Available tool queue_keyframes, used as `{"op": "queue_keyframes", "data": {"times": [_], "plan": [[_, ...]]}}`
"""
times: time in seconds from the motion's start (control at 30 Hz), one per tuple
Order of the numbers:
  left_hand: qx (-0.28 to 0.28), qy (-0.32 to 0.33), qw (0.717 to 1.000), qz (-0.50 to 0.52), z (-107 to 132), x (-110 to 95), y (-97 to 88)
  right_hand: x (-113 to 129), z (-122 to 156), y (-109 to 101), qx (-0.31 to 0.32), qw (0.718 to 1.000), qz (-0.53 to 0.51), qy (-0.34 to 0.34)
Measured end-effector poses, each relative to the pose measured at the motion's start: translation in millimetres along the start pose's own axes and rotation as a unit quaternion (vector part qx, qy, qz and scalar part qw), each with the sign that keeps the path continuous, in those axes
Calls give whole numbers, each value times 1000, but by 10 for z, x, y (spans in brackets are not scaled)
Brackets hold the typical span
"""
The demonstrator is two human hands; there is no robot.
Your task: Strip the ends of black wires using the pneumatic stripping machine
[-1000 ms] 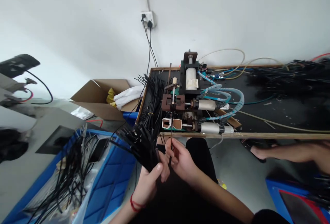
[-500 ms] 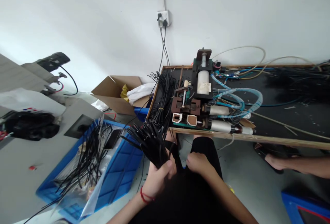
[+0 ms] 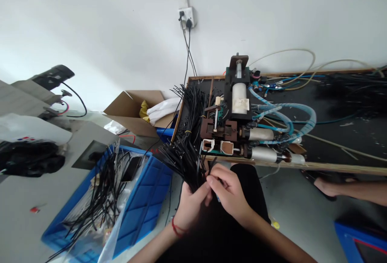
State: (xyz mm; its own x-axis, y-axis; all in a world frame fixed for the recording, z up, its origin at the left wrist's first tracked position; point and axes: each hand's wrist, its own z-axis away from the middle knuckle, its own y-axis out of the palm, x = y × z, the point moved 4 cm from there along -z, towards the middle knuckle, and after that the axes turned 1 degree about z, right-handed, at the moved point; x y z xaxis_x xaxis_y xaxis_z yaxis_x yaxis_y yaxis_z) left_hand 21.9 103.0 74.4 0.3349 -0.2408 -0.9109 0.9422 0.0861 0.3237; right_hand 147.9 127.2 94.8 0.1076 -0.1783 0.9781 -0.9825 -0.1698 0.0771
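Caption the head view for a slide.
Left hand holding a bundle of black cables, right hand beside it, near a machine with blue hoses.

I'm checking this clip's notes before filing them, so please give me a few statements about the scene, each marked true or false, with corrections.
1. The left hand holds a bundle of black cables. True.
2. The right hand is far from the left one. False: the two hands are close together at the bundle.
3. A red band circles the left wrist. True.
4. The cardboard box is to the right of the machine in the picture. False: it is on the left.
5. Two black plugs sit in the wall socket. True.
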Motion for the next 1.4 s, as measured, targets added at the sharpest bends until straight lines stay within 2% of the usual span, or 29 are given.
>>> {"op": "queue_keyframes", "data": {"times": [0.2, 0.33, 0.43, 0.53, 0.7, 0.83, 0.97, 1.03, 1.4], "plan": [[-46, 12, 998, 49, -108, -53, -4, -171, -52, 6, -48, 990, -111, 73], [-44, 4, 997, 58, -146, -68, 12, -194, -100, 2, -51, 983, -154, 89], [-51, 41, 997, 51, -162, -117, -15, -264, -107, 3, -50, 975, -193, 97], [-62, 83, 994, 42, -174, -162, -85, -408, -72, 45, -24, 953, -260, 155], [-25, 81, 994, 74, -173, -167, -136, -563, -44, 105, 3, 918, -327, 224], [15, 82, 991, 104, -165, -197, -87, -549, -109, 109, 12, 903, -367, 226], [42, 86, 988, 121, -161, -218, -59, -532, -149, 147, 50, 854, -460, 237], [45, 81, 987, 131, -154, -212, -68, -545, -152, 154, 52, 845, -479, 233], [59, 81, 987, 128, -141, -248, -92, -510, -135, 200, 35, 858, -485, 165]]}}
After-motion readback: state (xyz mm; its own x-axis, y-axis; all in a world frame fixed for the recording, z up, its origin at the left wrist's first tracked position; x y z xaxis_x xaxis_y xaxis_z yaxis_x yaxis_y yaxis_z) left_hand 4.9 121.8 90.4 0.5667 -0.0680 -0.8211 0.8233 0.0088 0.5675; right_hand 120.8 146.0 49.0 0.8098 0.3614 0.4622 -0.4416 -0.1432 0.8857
